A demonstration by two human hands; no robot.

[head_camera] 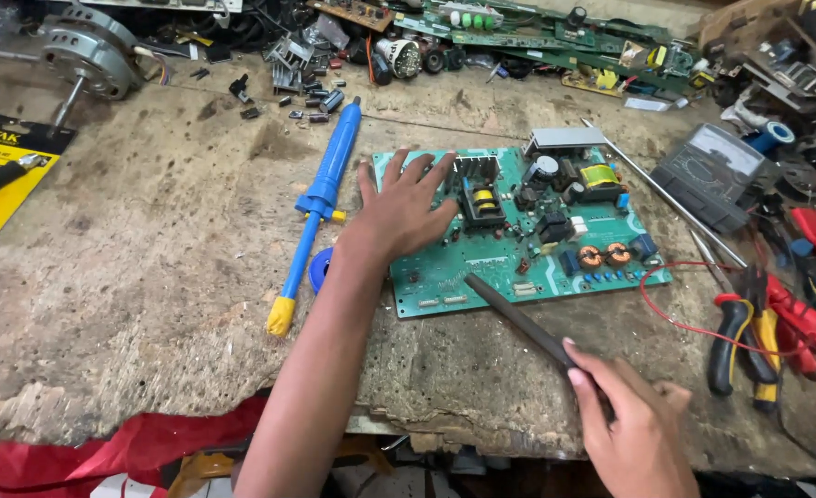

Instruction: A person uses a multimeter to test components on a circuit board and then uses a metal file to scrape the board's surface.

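The right hand [634,429], cut off below, grips a dark rod [518,318] while the left hand [408,207] lies spread, covering part of the green circuit board [537,249] on the worn wooden bench [149,277].

Circuit board [528,231] lies at centre of workbench [149,277]; left hand [406,210] rests flat on its 9 o'clock end, right hand [631,424] at 5 o'clock holds a metal rod [518,323] whose tip touches the board's near edge. Desoldering pump [320,203] lies just beside the board at 9 o'clock (solder roll [320,269] between them), motor [89,60] far off at 10 o'clock. Multimeter [712,171] sits at 2 o'clock, pliers [749,332] at 4 o'clock, spare boards [537,32] at 12.
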